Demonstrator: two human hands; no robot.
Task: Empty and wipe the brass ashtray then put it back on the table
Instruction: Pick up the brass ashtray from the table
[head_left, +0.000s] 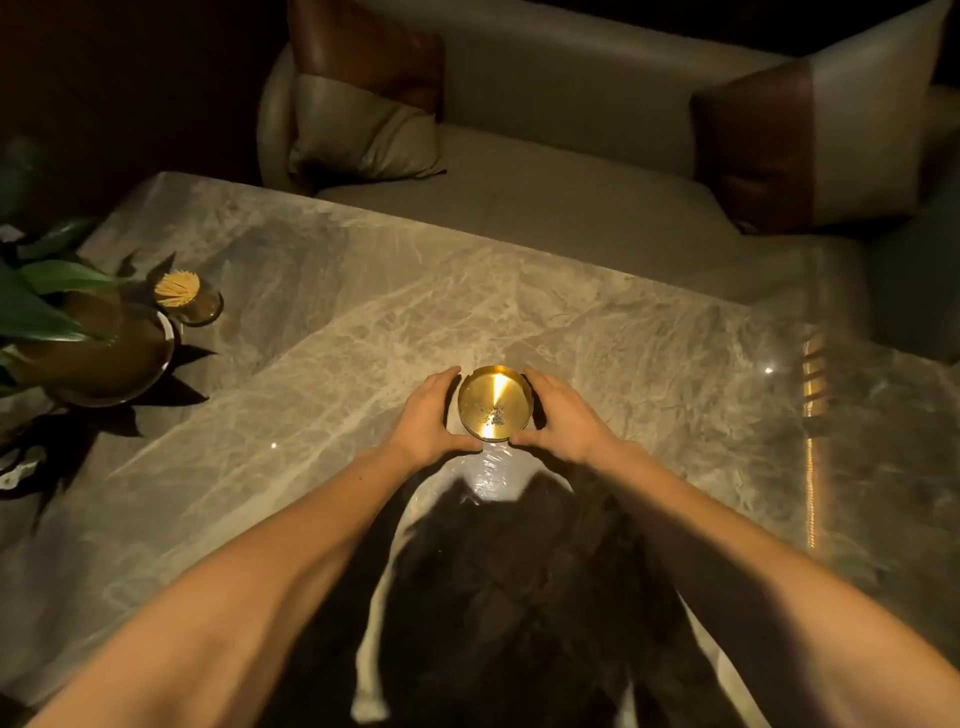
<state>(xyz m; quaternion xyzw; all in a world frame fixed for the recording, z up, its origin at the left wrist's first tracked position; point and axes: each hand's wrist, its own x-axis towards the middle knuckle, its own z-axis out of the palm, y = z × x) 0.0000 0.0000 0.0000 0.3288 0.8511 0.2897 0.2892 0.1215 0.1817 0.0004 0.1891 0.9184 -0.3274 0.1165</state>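
Note:
A round brass ashtray (494, 402) sits on the marble table (322, 332) in the middle of the view, with a small heap of grey ash on its shiny floor. My left hand (428, 415) cups its left side, fingers curved round the rim. My right hand (563, 418) cups the right side the same way, thumb at the near edge. Both hands touch the ashtray's wall. Whether the ashtray rests on the table or is just off it, I cannot tell.
A potted plant (78, 343) in a round dish stands at the left edge, with a small glass of toothpicks (182, 296) behind it. A sofa (519, 156) with cushions runs along the table's far side. My dark shadow falls on the near tabletop.

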